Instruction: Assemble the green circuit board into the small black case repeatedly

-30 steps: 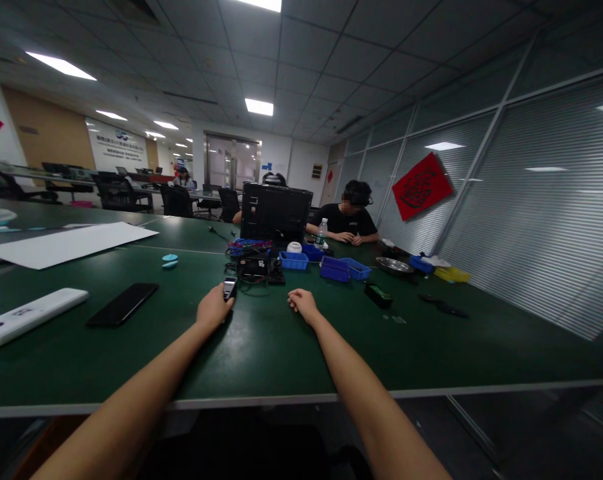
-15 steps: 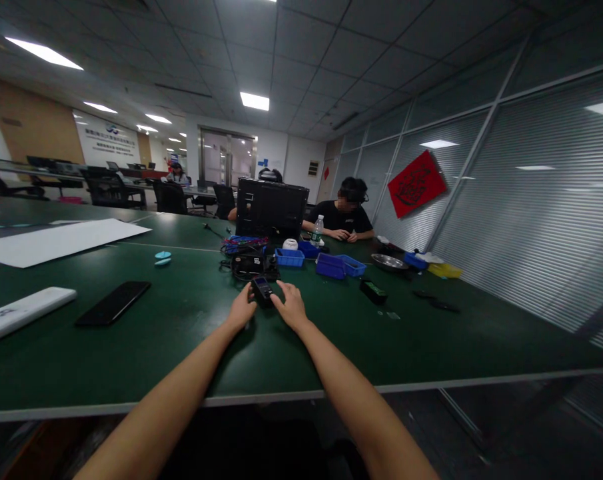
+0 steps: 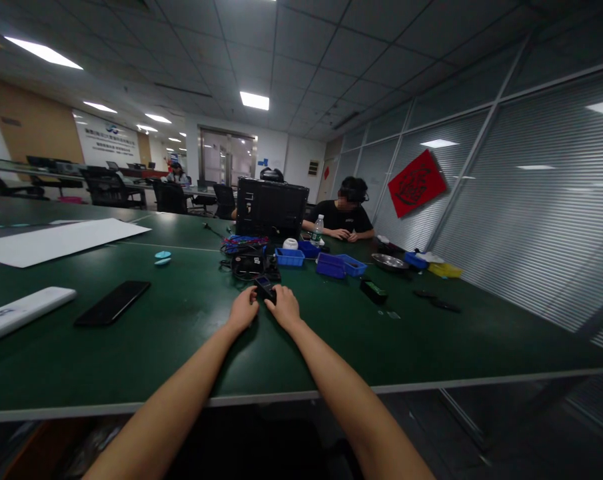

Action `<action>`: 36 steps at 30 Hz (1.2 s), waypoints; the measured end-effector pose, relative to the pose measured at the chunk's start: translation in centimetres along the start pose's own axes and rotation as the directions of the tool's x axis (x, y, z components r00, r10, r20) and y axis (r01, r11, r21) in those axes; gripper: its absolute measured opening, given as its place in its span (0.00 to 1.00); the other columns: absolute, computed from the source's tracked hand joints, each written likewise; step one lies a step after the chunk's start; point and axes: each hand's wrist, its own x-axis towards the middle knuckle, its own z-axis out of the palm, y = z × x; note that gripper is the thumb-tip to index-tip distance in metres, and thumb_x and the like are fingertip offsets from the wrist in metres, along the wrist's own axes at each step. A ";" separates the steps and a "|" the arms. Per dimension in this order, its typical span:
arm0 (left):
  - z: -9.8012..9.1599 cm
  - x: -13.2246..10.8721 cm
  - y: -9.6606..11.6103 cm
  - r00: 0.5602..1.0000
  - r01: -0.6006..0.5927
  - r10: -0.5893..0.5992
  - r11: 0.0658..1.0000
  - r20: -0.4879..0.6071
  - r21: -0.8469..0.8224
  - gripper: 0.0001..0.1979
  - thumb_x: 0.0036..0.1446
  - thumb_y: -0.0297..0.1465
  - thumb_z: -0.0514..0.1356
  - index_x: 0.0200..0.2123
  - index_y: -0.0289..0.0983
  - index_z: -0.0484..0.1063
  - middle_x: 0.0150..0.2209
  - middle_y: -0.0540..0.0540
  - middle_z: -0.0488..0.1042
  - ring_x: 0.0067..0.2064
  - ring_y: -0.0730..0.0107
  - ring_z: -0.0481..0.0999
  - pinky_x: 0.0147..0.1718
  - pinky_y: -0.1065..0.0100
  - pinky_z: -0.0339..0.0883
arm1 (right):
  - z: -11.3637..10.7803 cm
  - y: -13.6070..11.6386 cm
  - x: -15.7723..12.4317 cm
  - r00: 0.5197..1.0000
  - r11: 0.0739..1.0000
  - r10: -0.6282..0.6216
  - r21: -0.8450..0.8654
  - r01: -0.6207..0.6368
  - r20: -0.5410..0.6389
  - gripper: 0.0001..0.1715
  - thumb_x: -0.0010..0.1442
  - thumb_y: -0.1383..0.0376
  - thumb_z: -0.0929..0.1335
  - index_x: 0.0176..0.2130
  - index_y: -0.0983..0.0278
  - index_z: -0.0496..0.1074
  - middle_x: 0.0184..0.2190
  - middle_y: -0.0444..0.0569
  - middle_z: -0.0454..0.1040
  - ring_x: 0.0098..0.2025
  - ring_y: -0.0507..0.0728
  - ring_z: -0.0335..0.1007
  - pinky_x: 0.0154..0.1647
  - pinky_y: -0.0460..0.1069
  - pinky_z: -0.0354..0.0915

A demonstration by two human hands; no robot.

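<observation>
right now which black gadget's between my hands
The small black boxy device, between left hand and right hand; flat black slab and oblong black box lie outside.

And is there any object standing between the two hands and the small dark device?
Nothing visible. The right hand touches the small dark device, and the left hand is close at its left edge. The black box lies beyond it.

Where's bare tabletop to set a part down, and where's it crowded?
Bare: between phone and left hand; between phone and near edge; mostly so from right hand to black box. Crowded: just beyond the device at the hands, where cables, blue bins and the black panel bunch up.
</observation>
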 end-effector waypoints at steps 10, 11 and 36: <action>-0.8 -0.6 0.8 0.999 0.027 -0.027 1.000 0.035 -0.004 0.22 0.48 0.24 0.52 0.49 0.33 0.64 0.41 0.44 0.73 0.40 0.71 0.72 0.43 0.70 0.63 | -2.0 5.3 0.7 0.933 0.933 0.359 -0.003 -0.359 -0.020 0.24 0.50 0.60 0.66 0.47 0.61 0.59 0.42 0.52 0.64 0.44 0.59 0.61 0.39 0.50 0.59; -0.8 -0.6 0.8 0.999 0.026 -0.026 1.000 0.042 -0.003 0.22 0.48 0.24 0.52 0.49 0.33 0.64 0.41 0.44 0.73 0.40 0.71 0.72 0.43 0.70 0.63 | -2.4 6.4 0.7 0.906 0.906 0.422 -0.011 -0.422 -0.024 0.25 0.50 0.59 0.66 0.48 0.61 0.59 0.42 0.53 0.64 0.44 0.59 0.61 0.39 0.50 0.59; -0.8 -0.4 0.5 0.997 0.020 -0.018 0.999 0.072 -0.025 0.19 0.48 0.24 0.52 0.45 0.35 0.67 0.39 0.46 0.74 0.41 0.71 0.72 0.43 0.70 0.63 | -4.7 9.5 1.1 0.795 0.882 0.471 0.200 -0.427 -0.382 0.30 0.58 0.54 0.56 0.53 0.71 0.58 0.48 0.59 0.63 0.50 0.59 0.59 0.49 0.48 0.53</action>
